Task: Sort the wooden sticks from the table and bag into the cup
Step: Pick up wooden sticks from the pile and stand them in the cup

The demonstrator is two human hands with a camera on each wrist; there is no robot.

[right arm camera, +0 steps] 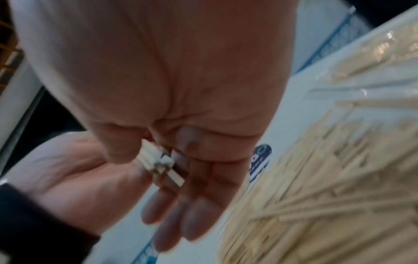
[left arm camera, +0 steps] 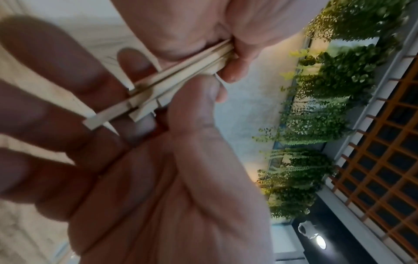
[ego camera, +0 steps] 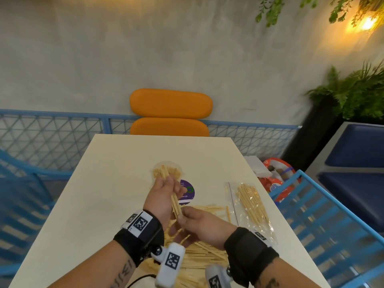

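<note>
A white table [ego camera: 116,173] carries the work. Loose wooden sticks [ego camera: 205,254] lie heaped toward its near edge, beneath both wrists. A clear bag [ego camera: 251,204] of further sticks lies flat by the right edge. A clear cup [ego camera: 166,170], already stuffed with sticks, stands near the middle, just beyond a purple round sticker [ego camera: 188,191]. The left hand [ego camera: 164,194] curls its fingers round a small bundle of sticks [ego camera: 176,204], held above the table just before the cup. The right hand [ego camera: 204,225] pinches the bundle's lower end between thumb and fingers.
</note>
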